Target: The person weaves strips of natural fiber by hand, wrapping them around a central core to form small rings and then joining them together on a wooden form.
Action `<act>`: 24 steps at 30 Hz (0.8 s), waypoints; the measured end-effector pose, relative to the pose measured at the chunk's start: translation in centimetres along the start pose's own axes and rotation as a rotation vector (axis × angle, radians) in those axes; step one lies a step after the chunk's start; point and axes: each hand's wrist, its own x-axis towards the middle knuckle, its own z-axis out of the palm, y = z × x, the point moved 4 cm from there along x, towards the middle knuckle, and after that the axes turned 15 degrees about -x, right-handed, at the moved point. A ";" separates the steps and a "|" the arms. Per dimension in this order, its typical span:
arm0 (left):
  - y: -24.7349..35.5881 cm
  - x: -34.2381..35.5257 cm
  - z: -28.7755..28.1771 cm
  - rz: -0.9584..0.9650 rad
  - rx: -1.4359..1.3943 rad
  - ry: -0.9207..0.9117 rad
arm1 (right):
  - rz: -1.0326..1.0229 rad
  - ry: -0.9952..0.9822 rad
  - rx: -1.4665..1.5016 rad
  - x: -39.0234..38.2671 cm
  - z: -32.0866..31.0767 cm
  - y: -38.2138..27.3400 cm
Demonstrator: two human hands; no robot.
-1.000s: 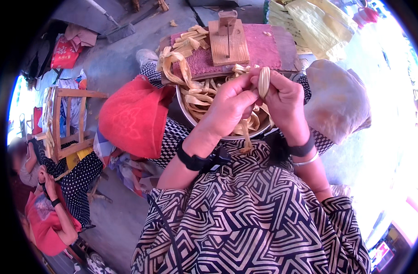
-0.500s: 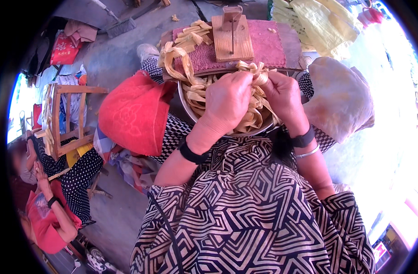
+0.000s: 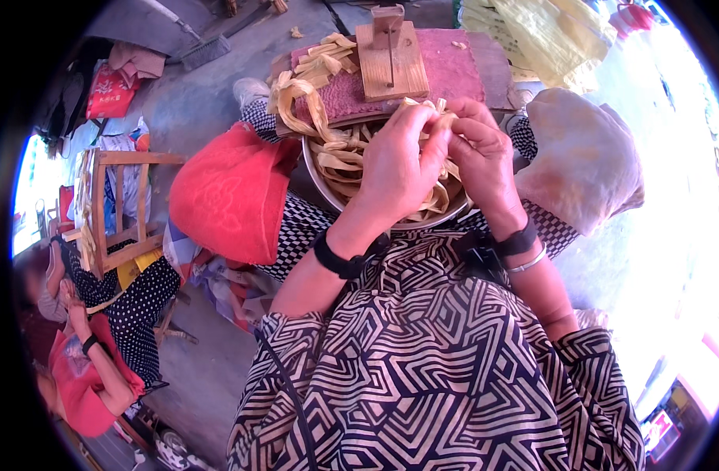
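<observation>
My left hand [image 3: 399, 165] and my right hand [image 3: 485, 153] meet above a round metal basin [image 3: 309, 161]. Both are closed, with fingertips pinching pale, flat dried plant strips [image 3: 442, 104] that look like husk. Only short ends show above my fingers; the rest of the held piece is mostly hidden. Coils of the same pale strip [image 3: 340, 166] fill the basin below. One thick loop [image 3: 316, 118] hangs from the board's near edge down into it.
Across the basin's far side lies a board with pink cloth [image 3: 461, 71], bearing a wooden block with a thin metal rod [image 3: 395, 71] and loose strips [image 3: 326, 59]. Red cloth [image 3: 230, 196] and pale cloth [image 3: 583, 161] cover my knees. Another person [image 3: 93, 369] sits left beside a wooden chair [image 3: 100, 204].
My fingers have drawn together and risen slightly, turning the held strips. The bow-like folds seen between my hands are now mostly covered, with only short ends showing.
</observation>
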 end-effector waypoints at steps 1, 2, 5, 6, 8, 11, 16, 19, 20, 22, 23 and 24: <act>-0.4 0.4 -0.1 -0.070 0.078 0.009 | -0.108 0.088 -0.162 0.0 -0.2 -1.0; -1.3 0.4 -0.2 -0.008 -0.012 0.072 | -0.057 0.113 -0.098 0.1 -0.2 -1.2; -2.9 -0.7 -0.1 -0.501 -0.472 0.028 | -0.282 0.233 -0.371 0.2 -0.7 -1.1; -2.3 -1.8 0.3 -0.707 -0.580 -0.007 | -0.376 0.295 -0.487 0.3 -1.1 -1.2; -1.7 -3.5 -0.7 -0.781 -0.611 -0.093 | -0.406 0.254 -0.512 0.5 -1.5 -1.0; -2.2 -3.8 -3.1 -0.492 -0.249 -0.156 | -0.426 0.007 -0.564 0.7 -1.6 -1.2; 0.9 -2.4 -3.8 0.103 0.537 -0.087 | -0.207 -0.240 -0.391 1.6 -2.4 -2.5; 1.1 -1.9 -3.0 0.056 0.545 -0.197 | -0.520 -0.164 -0.749 1.9 -1.3 -4.7; 1.2 -1.8 -2.7 0.072 0.534 -0.213 | -0.466 -0.288 -0.709 2.1 -0.7 -4.7; 1.9 -1.2 -2.6 0.087 0.533 -0.249 | -0.411 -0.381 -0.627 2.0 -0.2 -4.4; 2.2 -1.0 -2.5 0.099 0.533 -0.285 | -0.413 -0.382 -0.626 2.1 -0.5 -4.5; 2.1 -0.9 -2.6 0.099 0.534 -0.283 | -0.350 -0.479 -0.601 2.2 -0.8 -4.4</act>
